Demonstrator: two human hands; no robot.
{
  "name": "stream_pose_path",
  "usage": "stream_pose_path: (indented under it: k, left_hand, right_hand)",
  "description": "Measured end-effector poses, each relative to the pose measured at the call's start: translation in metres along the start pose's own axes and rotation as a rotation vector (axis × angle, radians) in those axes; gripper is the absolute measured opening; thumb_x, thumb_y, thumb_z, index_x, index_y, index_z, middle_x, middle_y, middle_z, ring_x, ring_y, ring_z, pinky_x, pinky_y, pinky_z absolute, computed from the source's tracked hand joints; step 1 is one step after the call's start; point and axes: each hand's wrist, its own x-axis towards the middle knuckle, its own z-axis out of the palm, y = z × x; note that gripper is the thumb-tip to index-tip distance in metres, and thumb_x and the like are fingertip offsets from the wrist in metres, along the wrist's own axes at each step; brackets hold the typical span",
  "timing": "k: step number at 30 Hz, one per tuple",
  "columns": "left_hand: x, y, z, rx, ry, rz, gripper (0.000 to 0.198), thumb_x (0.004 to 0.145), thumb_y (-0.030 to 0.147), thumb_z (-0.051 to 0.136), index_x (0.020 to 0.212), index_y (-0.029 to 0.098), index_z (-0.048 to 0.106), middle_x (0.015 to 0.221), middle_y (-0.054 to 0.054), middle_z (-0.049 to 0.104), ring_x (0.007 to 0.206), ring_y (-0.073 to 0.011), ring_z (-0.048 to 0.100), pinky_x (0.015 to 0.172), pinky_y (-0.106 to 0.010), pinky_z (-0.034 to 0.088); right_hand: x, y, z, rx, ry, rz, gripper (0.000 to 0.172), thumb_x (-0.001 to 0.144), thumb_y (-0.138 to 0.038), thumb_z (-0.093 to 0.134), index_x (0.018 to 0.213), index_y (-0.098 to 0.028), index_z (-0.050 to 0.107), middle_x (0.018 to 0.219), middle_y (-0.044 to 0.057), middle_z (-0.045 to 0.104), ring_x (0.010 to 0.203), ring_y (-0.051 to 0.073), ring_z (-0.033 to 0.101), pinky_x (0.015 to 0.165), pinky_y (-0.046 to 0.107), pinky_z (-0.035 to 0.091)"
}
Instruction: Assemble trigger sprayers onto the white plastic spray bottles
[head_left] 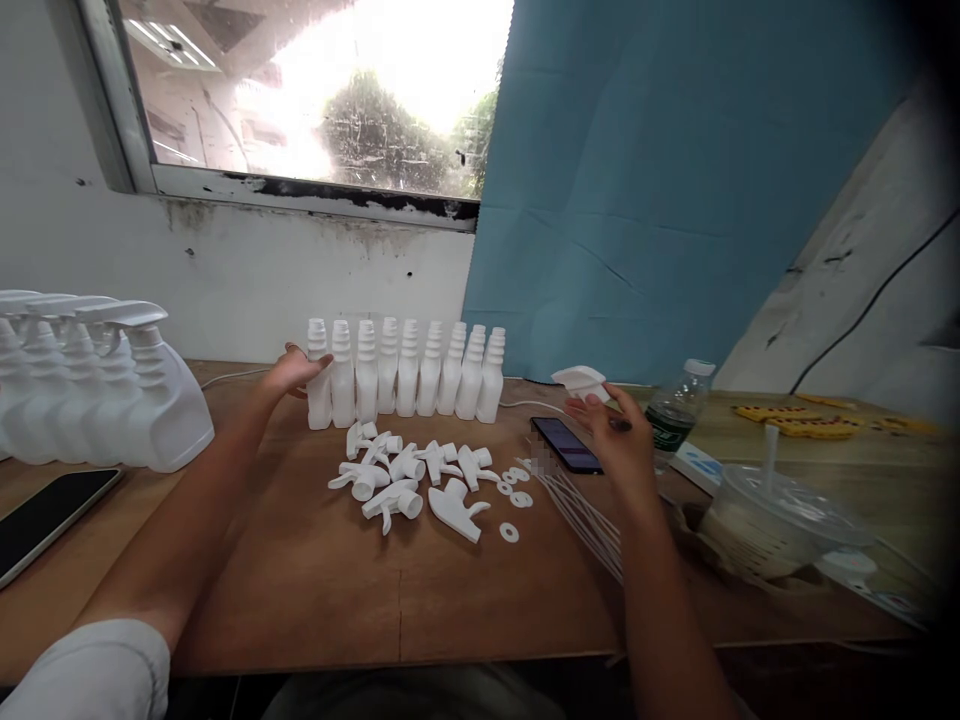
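My left hand (295,370) is wrapped round the leftmost white spray bottle (319,395) of a standing row, its thumb across the bottle's shoulder. Up on the right, my right hand (615,425) holds a white trigger spray head (581,381) between thumb and fingers, clear of the table. Something small and dark shows by that palm; I cannot make out what. The other bottles (428,370) stand upright and uncapped beside the first. Several loose trigger spray heads (392,499) lie in a heap before them. White washers (509,532) and thin white tubes (577,510) lie to the right.
Bottles with spray heads fitted (169,400) stand at the far left, behind a phone (52,515). Another phone (566,445) lies near my right hand. A drink bottle (679,405) and a lidded cup with a straw (772,530) stand right. A wall and blue curtain (637,200) close the back.
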Motion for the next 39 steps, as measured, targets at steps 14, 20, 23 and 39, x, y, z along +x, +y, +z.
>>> stream_pose_path:
  k: [14,20,23,39]
  left_hand:
    - [-0.122,0.086,0.037,-0.496,-0.710,0.697,0.047,0.085,0.046,0.063,0.122,0.019,0.054,0.124,-0.012,0.058,0.110,-0.0211,0.058,0.085,-0.029,0.051]
    - [-0.148,0.092,0.077,-0.952,-0.916,0.465,0.039,0.079,0.042,0.071,0.105,0.017,0.056,0.085,-0.003,0.062,0.074,-0.0140,0.062,0.064,-0.024,0.047]
    - [-0.138,0.088,0.076,-1.135,-0.990,0.276,0.027,0.077,0.034,0.069,0.093,0.016,0.057,0.078,-0.003,0.060,0.068,-0.0146,0.060,0.060,-0.025,0.048]
    - [-0.134,0.085,0.090,-0.974,-0.742,0.264,0.014,0.075,0.026,0.063,0.075,0.017,0.052,0.062,0.002,0.051,0.046,-0.0098,0.047,0.043,-0.022,0.039]
  right_hand:
    - [-0.071,-0.064,0.055,-0.098,-0.502,-0.047,0.031,0.084,-0.045,0.064,0.101,-0.019,0.066,0.060,0.000,0.066,0.056,0.020,0.065,0.059,0.029,0.046]
    - [-0.084,-0.068,0.061,0.039,-0.618,0.000,0.046,0.089,-0.058,0.051,0.117,-0.023,0.058,0.079,0.001,0.066,0.054,0.014,0.063,0.056,0.026,0.047]
    - [-0.080,-0.063,0.057,0.239,-0.522,0.037,0.055,0.087,-0.072,0.038,0.114,-0.026,0.054,0.083,-0.001,0.063,0.041,0.009,0.052,0.045,0.024,0.043]
    - [-0.088,-0.064,0.057,-0.045,-0.577,-0.125,0.020,0.086,-0.033,0.065,0.074,-0.019,0.056,0.063,-0.001,0.063,0.060,0.014,0.060,0.056,0.024,0.045]
